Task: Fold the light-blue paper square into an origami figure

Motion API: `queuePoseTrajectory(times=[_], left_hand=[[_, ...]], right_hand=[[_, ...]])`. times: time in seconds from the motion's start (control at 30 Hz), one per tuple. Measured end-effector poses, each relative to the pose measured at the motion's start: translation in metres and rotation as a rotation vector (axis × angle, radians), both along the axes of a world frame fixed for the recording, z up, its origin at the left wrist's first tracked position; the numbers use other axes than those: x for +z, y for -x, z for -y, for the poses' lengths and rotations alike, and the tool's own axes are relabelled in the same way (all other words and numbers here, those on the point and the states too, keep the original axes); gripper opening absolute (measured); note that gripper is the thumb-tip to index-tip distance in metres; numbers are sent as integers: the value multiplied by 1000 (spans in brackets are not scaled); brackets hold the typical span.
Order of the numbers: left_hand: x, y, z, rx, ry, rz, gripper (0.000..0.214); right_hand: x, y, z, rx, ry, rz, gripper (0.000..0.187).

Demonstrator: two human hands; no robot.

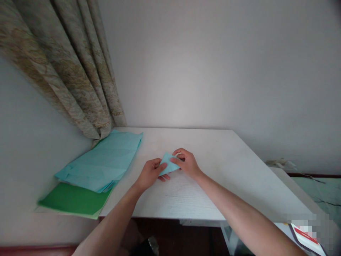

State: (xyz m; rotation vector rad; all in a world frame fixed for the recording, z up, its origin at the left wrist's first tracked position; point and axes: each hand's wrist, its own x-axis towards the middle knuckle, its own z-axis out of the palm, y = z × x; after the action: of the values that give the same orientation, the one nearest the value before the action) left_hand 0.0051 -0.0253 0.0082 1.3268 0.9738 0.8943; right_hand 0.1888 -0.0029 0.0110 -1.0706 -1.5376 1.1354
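Note:
A small light-blue folded paper (167,163), roughly triangular with a point toward the wall, is held just above the white table. My left hand (151,172) grips its left side, thumb on top and fingers underneath, some of them showing below the lower edge. On the right side, my right hand (188,163) pinches the paper with the thumb on its face and the index finger curled behind the edge. The paper's underside and parts of the fingers are hidden.
Light-blue paper sheets (102,160) lie on a green sheet stack (77,200) at the left of the white table (213,153). A patterned curtain (87,78) hangs behind them. Cables (282,163) are beyond the right edge. A partly blurred box-like item (306,236) is at lower right.

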Motion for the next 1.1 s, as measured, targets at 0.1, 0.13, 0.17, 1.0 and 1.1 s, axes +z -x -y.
queuePoseTrajectory(times=[0.1, 0.13, 0.17, 1.0, 1.1], left_hand=[[3, -3, 0, 136, 31, 130, 38], [4, -3, 0, 163, 40, 161, 38], [6, -4, 0, 170, 50, 184, 38], [7, -10, 8, 140, -41, 74, 35], [8, -8, 8, 109, 9, 71, 37]], right_hand=[[0, 1, -2, 12, 79, -195, 37], [-1, 1, -2, 47, 103, -236, 34], [-1, 2, -3, 85, 121, -256, 31], [-7, 3, 2, 88, 5, 5, 46], [-7, 2, 1, 63, -8, -25, 51]])
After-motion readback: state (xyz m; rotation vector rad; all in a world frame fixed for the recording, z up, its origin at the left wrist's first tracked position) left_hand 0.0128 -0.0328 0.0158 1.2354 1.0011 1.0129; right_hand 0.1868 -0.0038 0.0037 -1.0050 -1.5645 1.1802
